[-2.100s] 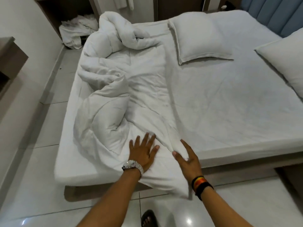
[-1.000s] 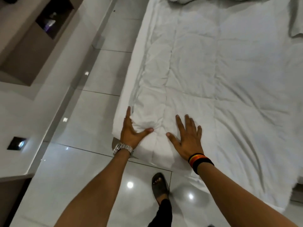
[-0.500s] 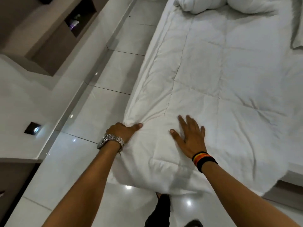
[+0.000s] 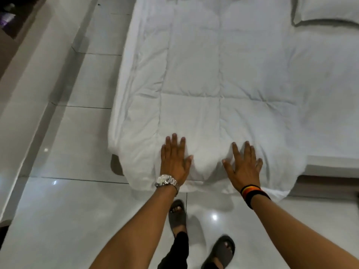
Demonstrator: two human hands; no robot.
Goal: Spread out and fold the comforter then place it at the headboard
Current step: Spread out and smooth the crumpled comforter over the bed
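Tiled floor [image 4: 68, 200], bed [image 4: 330, 162]; comforter [image 4: 213, 74] flat along left side, end draped over foot; left hand [image 4: 173, 159], right hand [image 4: 243, 166] flat on it, fingers spread, gripping nothing — smooth outward evenly before folding.

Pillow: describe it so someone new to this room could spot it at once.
Start at the bed, which fills the upper right of the head view with the quilted comforter spread along its left side. Follow the bare sheet right of the comforter to the far top corner: the pillow lies there. Its flat stitched border casts a shadow, and unlike the comforter it shows no quilting.
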